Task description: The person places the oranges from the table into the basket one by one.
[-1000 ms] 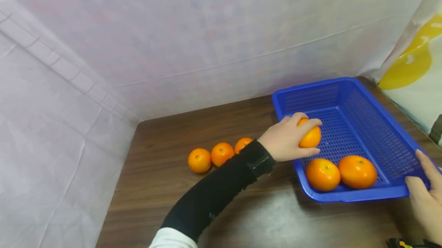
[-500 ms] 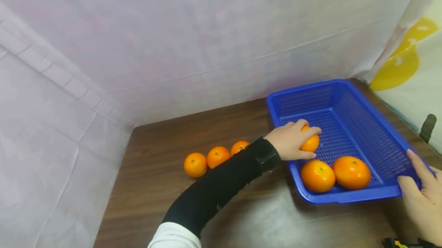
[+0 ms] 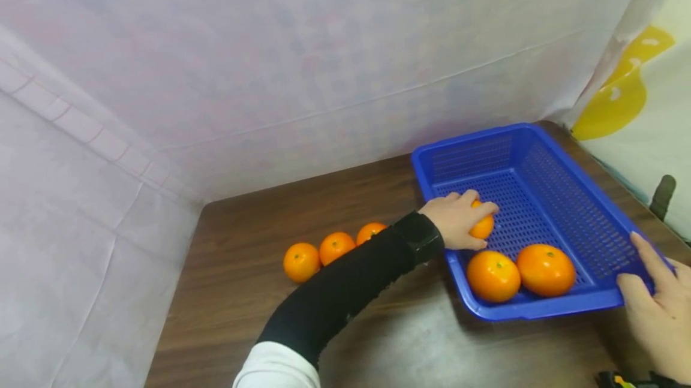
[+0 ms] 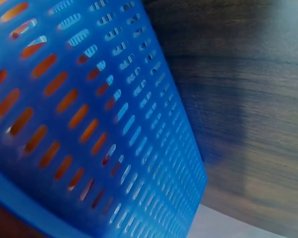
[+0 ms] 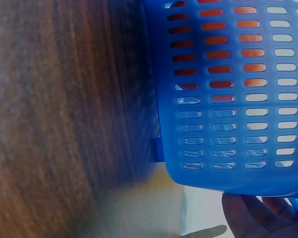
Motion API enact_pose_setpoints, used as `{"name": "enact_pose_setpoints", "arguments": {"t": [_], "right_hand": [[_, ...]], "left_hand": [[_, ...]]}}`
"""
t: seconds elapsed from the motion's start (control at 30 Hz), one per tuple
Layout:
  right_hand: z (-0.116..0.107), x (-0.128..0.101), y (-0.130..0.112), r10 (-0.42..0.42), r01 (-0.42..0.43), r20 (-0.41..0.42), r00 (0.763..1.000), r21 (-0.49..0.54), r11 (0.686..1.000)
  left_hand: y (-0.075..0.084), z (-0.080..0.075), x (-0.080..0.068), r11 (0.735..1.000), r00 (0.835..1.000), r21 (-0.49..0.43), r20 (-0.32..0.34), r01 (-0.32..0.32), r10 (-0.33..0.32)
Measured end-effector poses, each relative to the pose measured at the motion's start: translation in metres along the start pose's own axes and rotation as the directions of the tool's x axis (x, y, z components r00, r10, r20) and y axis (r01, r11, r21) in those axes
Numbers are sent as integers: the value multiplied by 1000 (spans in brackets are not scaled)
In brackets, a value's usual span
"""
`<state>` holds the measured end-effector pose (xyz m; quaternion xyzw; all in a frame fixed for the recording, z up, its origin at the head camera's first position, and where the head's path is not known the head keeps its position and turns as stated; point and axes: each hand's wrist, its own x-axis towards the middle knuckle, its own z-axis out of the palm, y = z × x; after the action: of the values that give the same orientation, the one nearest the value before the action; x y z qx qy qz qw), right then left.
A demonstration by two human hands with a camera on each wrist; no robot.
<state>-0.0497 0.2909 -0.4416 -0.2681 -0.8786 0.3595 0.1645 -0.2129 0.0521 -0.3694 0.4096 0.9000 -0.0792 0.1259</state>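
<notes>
1. We are curling our left hand [image 3: 455, 222] around a smooth round orange [image 3: 482, 227], resting it on the perforated floor of the blue plastic basket [image 3: 561, 196].
2. We are gripping the basket's near right corner with our right hand [image 3: 655, 310], thumb on the rim.
3. Two larger oranges [image 3: 519, 272] are lying just beside the left fingertips.

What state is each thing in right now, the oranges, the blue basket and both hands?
Left hand: inside the basket, fingers curled round an orange.
Held orange: gripped, low over the basket floor.
Two oranges in the basket: resting side by side at the near end.
Three oranges on the table: in a row, untouched.
Blue basket: upright on the table.
Right hand: holding the basket's near right corner.
</notes>
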Motion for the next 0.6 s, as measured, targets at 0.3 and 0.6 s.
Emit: {"name": "enact_pose_setpoints", "arguments": {"t": [0.3,0.6], "right_hand": [[3,0,4,-34,35,-25,999,72,997],[5,0,8,-26,30,-35,999,125,992]], "left_hand": [[6,3,5,998,996,54,80,38,-42],[14,3,10,992,985,110,153,66,-82]]}}
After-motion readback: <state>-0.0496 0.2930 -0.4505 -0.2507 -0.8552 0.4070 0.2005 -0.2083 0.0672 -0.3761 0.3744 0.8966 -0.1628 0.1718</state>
